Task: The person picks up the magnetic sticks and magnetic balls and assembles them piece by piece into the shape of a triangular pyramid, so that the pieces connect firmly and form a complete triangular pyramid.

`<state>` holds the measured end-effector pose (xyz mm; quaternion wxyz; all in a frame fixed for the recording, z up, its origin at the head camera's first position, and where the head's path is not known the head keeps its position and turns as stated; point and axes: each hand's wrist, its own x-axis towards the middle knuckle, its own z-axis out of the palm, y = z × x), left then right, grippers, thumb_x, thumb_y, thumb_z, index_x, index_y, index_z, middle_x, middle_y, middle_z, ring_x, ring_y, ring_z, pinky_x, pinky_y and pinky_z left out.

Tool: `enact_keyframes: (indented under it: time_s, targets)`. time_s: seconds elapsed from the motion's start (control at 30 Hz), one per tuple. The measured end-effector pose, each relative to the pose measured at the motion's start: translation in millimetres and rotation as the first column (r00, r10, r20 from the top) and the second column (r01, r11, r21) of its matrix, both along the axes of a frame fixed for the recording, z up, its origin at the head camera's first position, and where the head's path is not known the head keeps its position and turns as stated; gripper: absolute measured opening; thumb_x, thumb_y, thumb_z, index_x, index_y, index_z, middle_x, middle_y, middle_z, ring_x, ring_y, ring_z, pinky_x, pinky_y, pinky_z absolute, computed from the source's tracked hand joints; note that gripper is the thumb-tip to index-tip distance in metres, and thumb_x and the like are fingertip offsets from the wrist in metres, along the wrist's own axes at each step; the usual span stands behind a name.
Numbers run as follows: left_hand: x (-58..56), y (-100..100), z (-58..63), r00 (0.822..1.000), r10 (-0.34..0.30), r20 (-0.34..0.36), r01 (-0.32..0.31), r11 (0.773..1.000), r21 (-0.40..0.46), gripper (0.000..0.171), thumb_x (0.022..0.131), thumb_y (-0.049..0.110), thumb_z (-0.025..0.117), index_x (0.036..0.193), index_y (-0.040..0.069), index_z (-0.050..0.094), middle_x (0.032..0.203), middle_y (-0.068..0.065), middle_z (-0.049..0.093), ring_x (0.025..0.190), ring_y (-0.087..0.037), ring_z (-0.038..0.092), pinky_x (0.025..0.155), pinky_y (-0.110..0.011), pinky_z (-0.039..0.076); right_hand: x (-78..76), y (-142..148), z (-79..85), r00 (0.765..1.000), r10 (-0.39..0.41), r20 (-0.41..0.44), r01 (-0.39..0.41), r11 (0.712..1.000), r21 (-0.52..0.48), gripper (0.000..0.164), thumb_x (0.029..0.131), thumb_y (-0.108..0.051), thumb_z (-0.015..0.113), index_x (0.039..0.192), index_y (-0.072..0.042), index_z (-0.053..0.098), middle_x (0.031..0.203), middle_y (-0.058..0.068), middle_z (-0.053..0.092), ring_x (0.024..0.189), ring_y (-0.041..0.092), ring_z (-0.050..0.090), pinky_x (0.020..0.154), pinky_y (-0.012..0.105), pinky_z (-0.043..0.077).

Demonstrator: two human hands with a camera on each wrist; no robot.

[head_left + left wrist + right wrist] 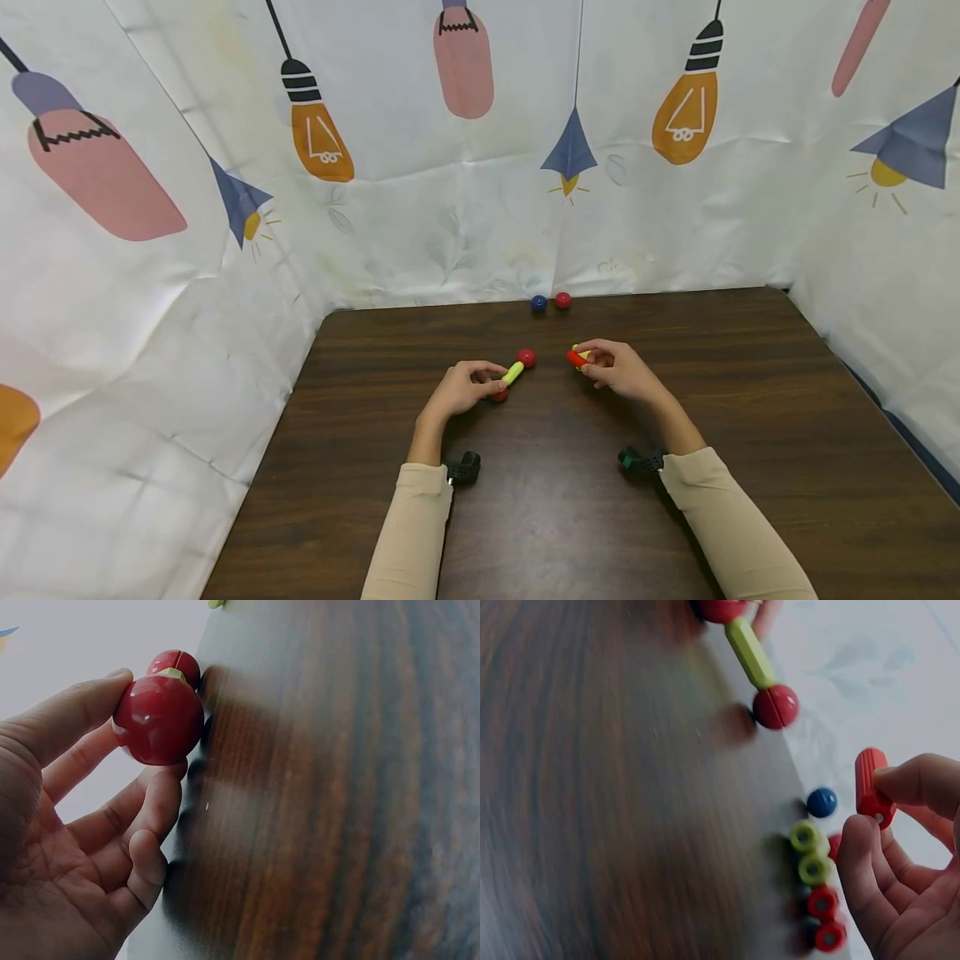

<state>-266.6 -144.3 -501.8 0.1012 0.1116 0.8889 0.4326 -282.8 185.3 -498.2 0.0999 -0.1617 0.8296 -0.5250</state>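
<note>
My left hand [463,390] pinches a red ball [159,720] between thumb and fingers. A yellow-green rod [513,373] joins that ball to a second red ball [527,358], which lies at the far end of the rod, low over the table. In my right hand [617,369], thumb and finger pinch a short ribbed red rod [871,787] with a small metallic dot on its end. Close to that hand, the right wrist view shows two yellow-green rods [805,835] and two red rods [823,903] end-on in a row; the head view mostly hides them.
A blue ball [538,304] and another red ball [562,300] sit side by side at the far edge of the dark wooden table [555,517]. White printed cloth [465,217] hangs behind the table and along both sides.
</note>
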Motion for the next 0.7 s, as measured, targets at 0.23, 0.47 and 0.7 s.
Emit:
enact_keyframes:
  time_s: [0.23,0.47,0.7]
  targets:
    - [0.1,-0.4,0.3,1.0,0.004,0.005,-0.004,1.0,0.0,0.024,0.093,0.033,0.076,0.116,0.026,0.077,0.086,-0.003,0.066,0.07,-0.016,0.053,0.063,-0.029,0.04,1.2,-21.4,-1.5,1.0,0.014,0.011,-0.014,0.999,0.03,0.034,0.098,-0.009,0.068,0.131,-0.005,0.065,0.104,0.017,0.061,0.079,0.027,0.066,0.069,0.04,0.061]
    - [0.4,-1.7,1.9,1.0,-0.003,0.015,0.003,1.0,-0.014,0.025,0.093,0.033,0.076,0.117,0.027,0.077,0.087,-0.002,0.067,0.071,-0.016,0.054,0.064,-0.03,0.041,1.0,-38.3,-6.4,1.0,0.028,-0.011,-0.028,0.998,0.053,0.029,0.096,-0.009,0.069,0.125,-0.007,0.068,0.097,0.013,0.062,0.074,0.023,0.065,0.065,0.035,0.061]
    - [0.3,-4.8,1.7,1.0,-0.009,0.022,0.009,1.0,-0.026,0.025,0.093,0.033,0.077,0.117,0.028,0.077,0.088,-0.001,0.068,0.073,-0.016,0.055,0.065,-0.03,0.043,1.3,-52.6,-10.5,1.0,0.006,-0.001,-0.006,0.997,0.081,0.028,0.095,-0.006,0.07,0.122,-0.007,0.069,0.091,0.01,0.063,0.066,0.019,0.063,0.062,0.033,0.059]
